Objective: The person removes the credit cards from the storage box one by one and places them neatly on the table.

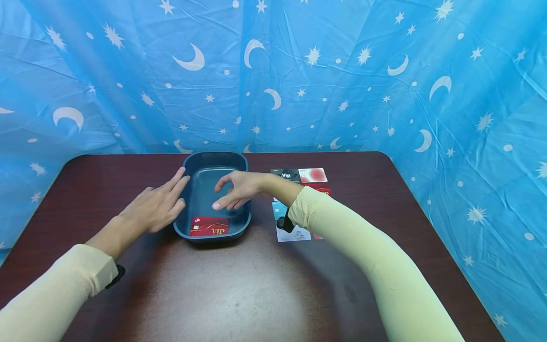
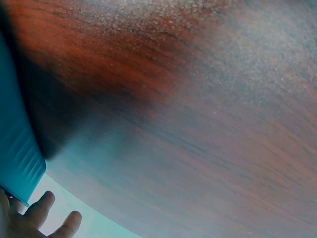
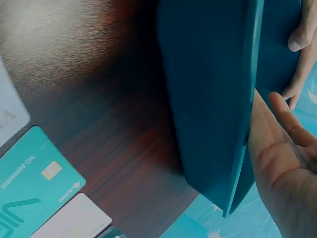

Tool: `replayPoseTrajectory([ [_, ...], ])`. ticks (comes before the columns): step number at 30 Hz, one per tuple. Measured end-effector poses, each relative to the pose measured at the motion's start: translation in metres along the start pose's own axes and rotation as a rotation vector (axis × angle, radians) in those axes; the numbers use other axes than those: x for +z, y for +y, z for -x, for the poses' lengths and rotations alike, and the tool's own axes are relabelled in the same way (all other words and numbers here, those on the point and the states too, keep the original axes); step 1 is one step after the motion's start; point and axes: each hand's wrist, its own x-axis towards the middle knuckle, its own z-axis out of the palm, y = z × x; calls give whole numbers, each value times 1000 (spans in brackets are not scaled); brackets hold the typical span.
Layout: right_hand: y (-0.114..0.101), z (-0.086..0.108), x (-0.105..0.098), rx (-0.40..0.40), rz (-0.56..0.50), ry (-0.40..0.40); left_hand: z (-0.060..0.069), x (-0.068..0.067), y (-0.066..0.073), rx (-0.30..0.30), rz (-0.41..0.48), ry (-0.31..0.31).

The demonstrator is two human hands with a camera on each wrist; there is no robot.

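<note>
A dark blue rectangular tray (image 1: 198,192) sits on the table, with a red VIP card (image 1: 209,226) lying flat at its near end. My left hand (image 1: 155,206) is at the tray's left rim, its fingers stretched out along the edge. Over the inside of the tray is my right hand (image 1: 241,186), fingers spread and loosely bent, with nothing between thumb and fingers. In the right wrist view, the right hand (image 3: 285,158) reaches past the tray's rim. Only some left fingers (image 2: 40,210) show in the left wrist view, near the tray's corner.
Right of the tray, several cards lie in rows under my right forearm: a black Vip card (image 1: 285,174), a white card with a red circle (image 1: 313,175), a red card (image 1: 319,188), a teal card (image 3: 42,181). Blue curtains (image 1: 290,71) with moons and stars hang behind the dark wooden table (image 1: 205,294).
</note>
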Motion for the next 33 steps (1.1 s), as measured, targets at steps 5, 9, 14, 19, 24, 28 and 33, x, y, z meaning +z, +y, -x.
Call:
replayPoseTrajectory([
  [5,-6,-8,2,89,24,-34,0,0,0,2,-1,-2],
  [9,-11,-14,7,122,86,-51,0,0,-1,6,-6,-3],
  [14,-13,-23,14,134,184,-71,0,0,-1,3,-1,-4],
  [19,-14,-29,18,154,210,-70,0,1,-1,-2,5,-5],
  [24,-15,-32,19,168,214,-66,0,1,-1,0,2,-4],
  [28,-16,-33,21,182,220,-70,0,1,-1,0,5,-8],
  [33,-16,-35,23,189,243,-69,0,0,-1,-2,7,-10],
])
